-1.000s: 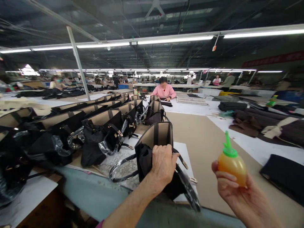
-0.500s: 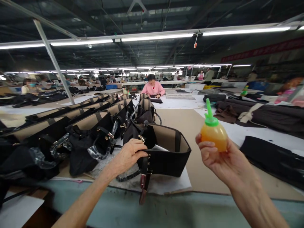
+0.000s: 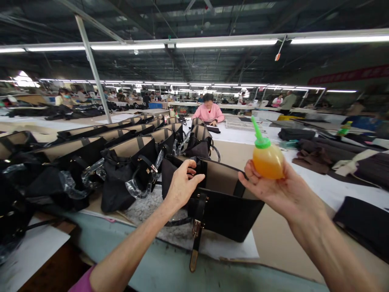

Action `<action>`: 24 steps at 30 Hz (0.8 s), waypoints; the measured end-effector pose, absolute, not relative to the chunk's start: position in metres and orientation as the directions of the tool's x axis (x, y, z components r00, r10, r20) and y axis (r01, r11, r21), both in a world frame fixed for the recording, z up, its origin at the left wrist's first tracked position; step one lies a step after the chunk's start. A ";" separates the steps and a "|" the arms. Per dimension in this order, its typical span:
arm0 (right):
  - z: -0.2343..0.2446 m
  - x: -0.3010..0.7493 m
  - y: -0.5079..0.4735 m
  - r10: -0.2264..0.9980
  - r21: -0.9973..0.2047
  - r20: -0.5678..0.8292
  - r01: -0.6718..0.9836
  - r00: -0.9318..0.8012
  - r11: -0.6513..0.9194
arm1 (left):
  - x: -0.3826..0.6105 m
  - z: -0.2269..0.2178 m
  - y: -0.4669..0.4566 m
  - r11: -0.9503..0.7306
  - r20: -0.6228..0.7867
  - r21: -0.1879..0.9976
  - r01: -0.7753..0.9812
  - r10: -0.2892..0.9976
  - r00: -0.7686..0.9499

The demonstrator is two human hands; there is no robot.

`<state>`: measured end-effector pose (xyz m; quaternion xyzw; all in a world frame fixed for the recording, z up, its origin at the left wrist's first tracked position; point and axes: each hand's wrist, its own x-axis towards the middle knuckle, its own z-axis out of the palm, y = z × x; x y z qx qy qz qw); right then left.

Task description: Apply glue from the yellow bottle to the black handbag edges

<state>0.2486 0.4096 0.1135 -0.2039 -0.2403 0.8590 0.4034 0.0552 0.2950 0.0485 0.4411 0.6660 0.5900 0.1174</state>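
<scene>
In front of me a black handbag (image 3: 226, 217) with a beige lining stands with its top open, its strap and buckle hanging over the front. My left hand (image 3: 184, 182) hovers at the bag's left side, over the opening. Its thumb is apart from the bent fingers, and I see nothing between them. In my right hand (image 3: 270, 188) rests a squeeze bottle (image 3: 269, 162) of orange liquid with a green nozzle tilted up and left. That hand's fingertips are near the bag's right rim; whether they touch it I cannot tell.
Rows of similar black bags (image 3: 124, 174) fill the left of the table. Across it a person in pink (image 3: 208, 111) leans over dark pieces. Dark fabric (image 3: 322, 150) and a black panel (image 3: 364, 225) lie at right. A metal post (image 3: 92, 69) rises at back left.
My left hand has let go of the bag's front rim and risen, its thumb now spread. My right hand has brought the bottle closer to the bag. The view has shifted left.
</scene>
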 end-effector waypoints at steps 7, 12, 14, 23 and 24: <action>0.103 0.247 0.421 0.790 -0.533 -0.199 -0.612 -0.580 -0.584 | 0.023 0.048 0.326 -0.059 0.318 0.908 0.414 0.740 -0.592; 0.103 0.246 0.418 0.794 -0.510 -0.220 -0.627 -0.567 -0.589 | 0.008 0.044 0.342 0.090 0.233 0.882 0.462 0.769 -0.596; 0.104 0.245 0.417 0.795 -0.506 -0.225 -0.630 -0.563 -0.589 | 0.009 0.043 0.350 0.273 0.169 0.779 0.565 0.776 -0.608; 0.099 0.252 0.420 0.793 -0.507 -0.228 -0.626 -0.565 -0.593 | 0.001 0.015 0.389 0.435 0.025 0.667 0.605 0.799 -0.601; 0.099 0.252 0.419 0.792 -0.511 -0.233 -0.622 -0.564 -0.594 | -0.001 0.014 0.392 0.424 0.039 0.669 0.610 0.800 -0.599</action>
